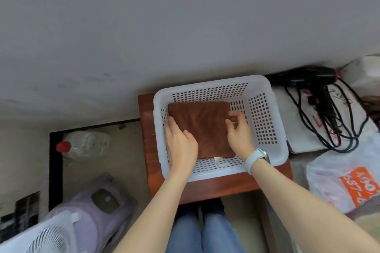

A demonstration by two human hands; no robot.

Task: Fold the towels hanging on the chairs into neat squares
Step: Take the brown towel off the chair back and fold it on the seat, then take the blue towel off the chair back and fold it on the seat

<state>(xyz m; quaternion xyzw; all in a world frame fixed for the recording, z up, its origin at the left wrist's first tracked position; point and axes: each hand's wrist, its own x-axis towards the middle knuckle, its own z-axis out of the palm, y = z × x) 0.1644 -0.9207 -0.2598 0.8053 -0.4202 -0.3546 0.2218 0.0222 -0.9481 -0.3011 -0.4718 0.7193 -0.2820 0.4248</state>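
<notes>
Folded brown towel (202,129) lying flat on the floor of the white basket (265,82), on the red-brown desk (147,139). Risk: dragging either side on withdrawal, so layers slide apart or a corner flips, spoiling the square; white tag at the near edge already peeking out. Left hand (181,146) flat, fingers extended, pressing the towel's left edge. Right hand (239,129) curled, pinching the right edge.

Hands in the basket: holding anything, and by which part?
The folded brown towel. Left hand lies flat on its left edge; right hand pinches its right edge, inside the white basket.
</notes>
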